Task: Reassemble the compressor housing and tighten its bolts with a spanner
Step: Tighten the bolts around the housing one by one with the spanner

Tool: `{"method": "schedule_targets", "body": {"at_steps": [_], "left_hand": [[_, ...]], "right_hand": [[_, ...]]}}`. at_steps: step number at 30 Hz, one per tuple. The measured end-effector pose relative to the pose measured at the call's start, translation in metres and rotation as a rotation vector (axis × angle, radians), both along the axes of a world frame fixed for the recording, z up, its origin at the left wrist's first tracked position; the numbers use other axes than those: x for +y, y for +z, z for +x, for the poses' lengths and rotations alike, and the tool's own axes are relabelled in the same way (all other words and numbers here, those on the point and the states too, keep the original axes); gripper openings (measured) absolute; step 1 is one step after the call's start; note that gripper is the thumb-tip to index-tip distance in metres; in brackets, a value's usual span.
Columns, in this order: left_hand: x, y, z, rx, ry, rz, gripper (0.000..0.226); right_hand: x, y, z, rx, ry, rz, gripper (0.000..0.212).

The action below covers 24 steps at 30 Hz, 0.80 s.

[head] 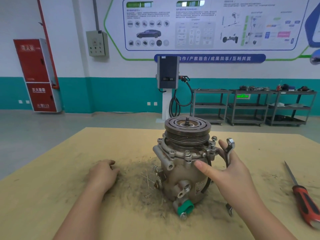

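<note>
Compressor (183, 163) stands upright on the dusty wooden table (52, 196), its long axis vertical, with the grooved pulley (187, 129) on top and one short threaded shaft poking straight up from the pulley's middle. Its green-capped port (186, 207) points down toward the near edge of the table. Around the flange under the pulley several bolts (214, 138) stand with their heads up; about four show on the near and right side, the rest are hidden. One spanner (229, 151) is held in the right hand (232, 172), just to the right of the compressor, running roughly upright: its ring end rises above the fingers beside the flange bolts and its other end shows below the wrist near the table. That hand's thumb lies against the compressor's body while the palm and fingers trap the spanner's shank; the index finger reaches up along it. The left hand (103, 174) rests on the table to the left of the compressor, apart from it, fingers loosely curled and holding nothing. One screwdriver (302, 196) with a red and black handle lies on the table well to the right, its blade pointing away.
</note>
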<state>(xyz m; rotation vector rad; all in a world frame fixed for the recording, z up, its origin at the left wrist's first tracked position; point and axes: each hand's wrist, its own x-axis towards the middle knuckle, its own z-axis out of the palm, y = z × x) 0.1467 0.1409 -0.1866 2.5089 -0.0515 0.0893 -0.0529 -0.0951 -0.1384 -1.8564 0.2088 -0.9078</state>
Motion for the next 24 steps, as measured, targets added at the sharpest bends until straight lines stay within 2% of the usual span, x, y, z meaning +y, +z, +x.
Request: {"method": "schedule_targets", "body": {"at_steps": [1, 2, 4, 6, 9, 12, 15, 16, 18, 20, 21, 22, 24], "left_hand": [[-0.001, 0.0, 0.0, -0.009, -0.012, 0.022, 0.041], [-0.002, 0.001, -0.002, -0.012, -0.023, 0.044, 0.04], [-0.003, 0.002, -0.003, -0.016, -0.033, 0.069, 0.033], [-0.005, 0.003, -0.004, -0.027, -0.033, 0.074, 0.022], [-0.009, 0.004, -0.007, -0.037, -0.031, 0.058, 0.007], [-0.012, 0.003, -0.01, -0.044, -0.057, 0.063, 0.024], [-0.014, 0.005, -0.018, -0.057, -0.049, 0.051, 0.023], [-0.016, 0.007, -0.021, -0.084, -0.042, 0.008, 0.02], [-0.02, 0.016, -0.028, -0.159, -0.05, -0.295, 0.018], [-0.032, 0.034, -0.046, -0.261, -0.15, -0.702, 0.016], [-0.039, 0.045, -0.059, -0.317, -0.231, -0.833, 0.015], [-0.047, 0.054, -0.073, -0.36, -0.316, -0.923, 0.016], [-0.062, 0.064, -0.098, -0.42, -0.438, -0.994, 0.021]], "right_hand": [[-0.003, -0.003, 0.001, -0.014, 0.019, 0.013, 0.057], [-0.006, -0.007, 0.002, -0.018, 0.028, 0.021, 0.068], [-0.01, -0.011, 0.005, 0.008, 0.022, 0.019, 0.105], [-0.011, -0.011, 0.006, 0.032, 0.012, 0.013, 0.12], [-0.011, -0.01, 0.004, 0.027, 0.02, 0.021, 0.12], [-0.011, -0.01, 0.003, 0.034, 0.024, 0.032, 0.117], [-0.011, -0.01, 0.003, 0.02, 0.037, 0.045, 0.113], [-0.011, -0.01, 0.003, 0.014, 0.036, 0.049, 0.113], [-0.009, -0.009, 0.002, 0.007, 0.026, 0.047, 0.111], [-0.006, -0.008, 0.001, 0.008, 0.023, 0.027, 0.091], [-0.005, -0.007, 0.001, 0.004, 0.025, 0.013, 0.076], [-0.003, -0.005, 0.0, -0.002, 0.029, 0.008, 0.061], [-0.001, -0.004, 0.0, -0.016, 0.033, 0.018, 0.049]]}}
